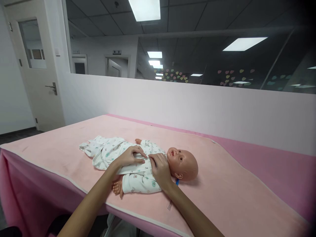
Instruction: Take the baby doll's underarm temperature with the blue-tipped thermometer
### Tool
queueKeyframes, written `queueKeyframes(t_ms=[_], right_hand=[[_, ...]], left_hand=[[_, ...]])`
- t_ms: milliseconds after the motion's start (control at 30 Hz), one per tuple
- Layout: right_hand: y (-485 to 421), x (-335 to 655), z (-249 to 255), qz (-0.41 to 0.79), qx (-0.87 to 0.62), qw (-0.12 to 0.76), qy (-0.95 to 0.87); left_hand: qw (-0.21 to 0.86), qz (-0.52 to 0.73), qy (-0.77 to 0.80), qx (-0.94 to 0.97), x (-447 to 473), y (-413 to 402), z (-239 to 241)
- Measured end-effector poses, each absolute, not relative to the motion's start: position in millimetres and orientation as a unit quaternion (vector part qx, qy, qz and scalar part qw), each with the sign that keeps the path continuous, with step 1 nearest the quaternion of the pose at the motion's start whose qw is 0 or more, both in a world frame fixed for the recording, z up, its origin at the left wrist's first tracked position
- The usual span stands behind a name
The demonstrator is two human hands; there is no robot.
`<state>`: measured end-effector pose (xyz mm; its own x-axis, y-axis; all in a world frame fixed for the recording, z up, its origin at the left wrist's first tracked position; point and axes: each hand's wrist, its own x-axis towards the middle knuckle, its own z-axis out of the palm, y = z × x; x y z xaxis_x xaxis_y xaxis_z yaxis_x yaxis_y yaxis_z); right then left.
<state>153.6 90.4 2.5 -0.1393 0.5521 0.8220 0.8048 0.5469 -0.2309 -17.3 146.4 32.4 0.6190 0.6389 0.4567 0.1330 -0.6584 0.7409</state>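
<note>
Nearest me: pink cloth [237,197] over the tabletop, a small pale tag [169,205] lying on the near side of the doll [186,164]. The doll itself lay face up, head to my right, in a white printed garment [142,183]; a bit of something blue [177,182] showed under its neck.

My right hand [160,166] rested on the doll's upper chest, fingers curled; my left hand [132,155] was bent over its middle, thumb and fingers bowed. Both sets of fingertips met the garment's front, close together. Could not tell whether either was actually pinching fabric.

Handling, my guess: garment light, soft, limp, quick to bunch; best taken by its front edges, fingertips only. Loose lower part, beyond the doll's waist, likely to fold under. Doll's head looked smooth and hard, perhaps slippery and the heaviest end; support under neck and back. Its moulded fingers might snag a cuff.

Beyond the doll: white wall [172,102], then a window with heart-shaped stickers [175,76], a small sign [117,52] over a doorway behind. Writing: nothing legible on tag or sign. No brand made out.
</note>
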Motion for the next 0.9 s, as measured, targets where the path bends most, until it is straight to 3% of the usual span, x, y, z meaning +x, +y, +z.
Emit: queueKeyframes(t_ms=[900], right_hand=[[92.0,154.0,3.2,-0.149,-0.464,0.465,-0.739]], left_hand=[[0.332,0.342,0.206,0.855,-20.1,148.1,34.3]])
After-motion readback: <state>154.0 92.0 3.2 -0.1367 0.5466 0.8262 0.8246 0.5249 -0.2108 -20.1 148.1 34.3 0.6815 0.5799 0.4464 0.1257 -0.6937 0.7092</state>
